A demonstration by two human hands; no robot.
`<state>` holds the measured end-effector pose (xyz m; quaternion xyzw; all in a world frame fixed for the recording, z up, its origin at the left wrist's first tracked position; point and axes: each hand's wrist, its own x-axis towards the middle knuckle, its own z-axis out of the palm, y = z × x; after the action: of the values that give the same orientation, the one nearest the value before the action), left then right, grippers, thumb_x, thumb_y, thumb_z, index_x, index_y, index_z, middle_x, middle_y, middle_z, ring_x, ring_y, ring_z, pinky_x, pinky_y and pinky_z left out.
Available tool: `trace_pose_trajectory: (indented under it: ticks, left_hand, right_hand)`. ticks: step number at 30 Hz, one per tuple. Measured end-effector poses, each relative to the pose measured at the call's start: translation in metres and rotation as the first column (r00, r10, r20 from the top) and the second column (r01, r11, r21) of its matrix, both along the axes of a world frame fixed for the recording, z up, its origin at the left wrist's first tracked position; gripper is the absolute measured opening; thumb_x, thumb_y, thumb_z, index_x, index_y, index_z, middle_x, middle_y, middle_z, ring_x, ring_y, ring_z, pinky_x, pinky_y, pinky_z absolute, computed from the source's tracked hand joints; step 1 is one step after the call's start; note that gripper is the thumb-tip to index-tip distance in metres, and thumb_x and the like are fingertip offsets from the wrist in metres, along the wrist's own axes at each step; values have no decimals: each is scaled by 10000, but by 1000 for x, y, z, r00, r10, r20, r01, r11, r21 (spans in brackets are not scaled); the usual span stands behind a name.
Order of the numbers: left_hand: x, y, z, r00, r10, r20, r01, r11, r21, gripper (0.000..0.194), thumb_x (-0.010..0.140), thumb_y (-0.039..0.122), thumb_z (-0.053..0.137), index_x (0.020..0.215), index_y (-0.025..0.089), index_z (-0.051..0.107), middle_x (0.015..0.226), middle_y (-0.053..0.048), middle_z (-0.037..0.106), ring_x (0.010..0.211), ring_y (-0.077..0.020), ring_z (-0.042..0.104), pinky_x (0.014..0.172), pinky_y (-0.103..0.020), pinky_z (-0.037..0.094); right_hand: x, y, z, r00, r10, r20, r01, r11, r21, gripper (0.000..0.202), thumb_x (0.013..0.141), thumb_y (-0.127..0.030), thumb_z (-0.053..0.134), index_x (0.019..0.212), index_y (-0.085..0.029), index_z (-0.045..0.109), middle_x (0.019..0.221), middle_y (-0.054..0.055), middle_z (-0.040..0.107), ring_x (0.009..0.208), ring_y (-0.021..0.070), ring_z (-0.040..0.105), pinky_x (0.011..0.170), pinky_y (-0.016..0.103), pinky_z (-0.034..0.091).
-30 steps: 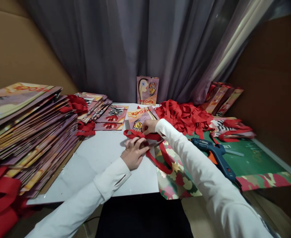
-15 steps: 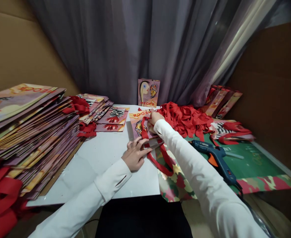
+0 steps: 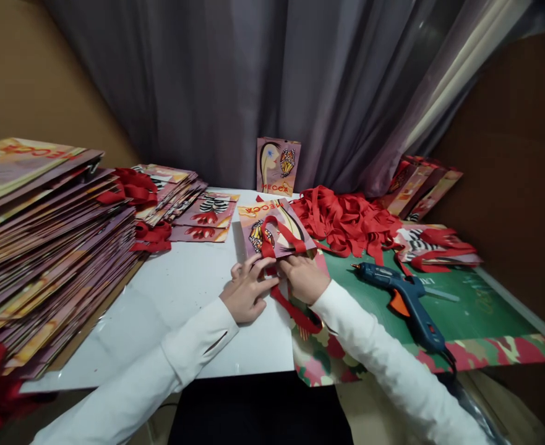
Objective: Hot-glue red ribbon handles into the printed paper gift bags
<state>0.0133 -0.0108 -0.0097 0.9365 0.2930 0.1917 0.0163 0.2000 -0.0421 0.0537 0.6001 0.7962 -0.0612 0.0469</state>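
A small printed paper bag [image 3: 279, 230] lies flat on the table with its near edge toward me. A red ribbon handle [image 3: 284, 230] loops over its printed side, and another stretch of red ribbon [image 3: 295, 312] trails from the near edge. My left hand [image 3: 248, 292] rests at the bag's near left edge, fingers spread and touching it. At the near right edge my right hand [image 3: 305, 279] is closed, its bent fingers pressed together on the bag; the fingertips are partly hidden.
A tall stack of flat bags [image 3: 54, 259] stands at the left. Behind the work lies a heap of red ribbons [image 3: 346, 216]. A glue gun [image 3: 404, 296] rests on the green mat [image 3: 480, 309] at the right. One bag [image 3: 278, 167] stands upright against the curtain.
My right hand has come down from the bag's printed side to its near edge, uncovering the ribbon loop. My left hand stays at the near left edge. The view has shifted slightly.
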Motion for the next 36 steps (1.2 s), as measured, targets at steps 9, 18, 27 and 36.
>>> trace_pose_trajectory:
  ticks: [9, 18, 27, 36]
  left_hand:
    - [-1, 1, 1, 1000, -3, -14, 3, 1000, -20, 632, 588, 151, 521, 1193, 289, 645, 1440, -112, 362, 1299, -408, 275, 877, -532, 292]
    - [-2, 3, -3, 1000, -23, 5, 23, 999, 24, 619, 594, 148, 512, 1180, 294, 646, 1434, -120, 353, 1310, -405, 270, 862, -524, 296]
    - [-2, 2, -2, 1000, -10, -17, 10, 1000, -8, 584, 586, 157, 519, 1139, 270, 667, 1445, -116, 346, 1310, -422, 259, 866, -539, 297]
    - [0, 2, 1, 1000, -1, -27, 1, 1000, -20, 667, 598, 139, 514, 1231, 328, 608, 1444, -96, 350, 1311, -391, 266, 866, -515, 302]
  right_hand:
    - [-9, 24, -24, 998, 54, 27, -54, 998, -10, 391, 918, -180, 400, 1255, -179, 598, 1263, 138, 598, 1185, 284, 527, 979, 438, 385]
    - [-1, 32, -16, 993, 115, -4, -116, 992, -42, 390, 903, -178, 432, 1238, -261, 615, 1171, 81, 677, 1062, 235, 619, 887, 373, 449]
    - [-8, 34, -26, 986, 163, 29, -163, 986, -19, 377, 926, -233, 415, 1232, -295, 628, 1179, 108, 646, 1071, 268, 605, 846, 385, 471]
    - [30, -33, -16, 866, 42, -499, 83, 971, 224, 143, 914, -231, 499, 857, -171, 615, 847, 43, 637, 781, 149, 591, 727, 245, 434]
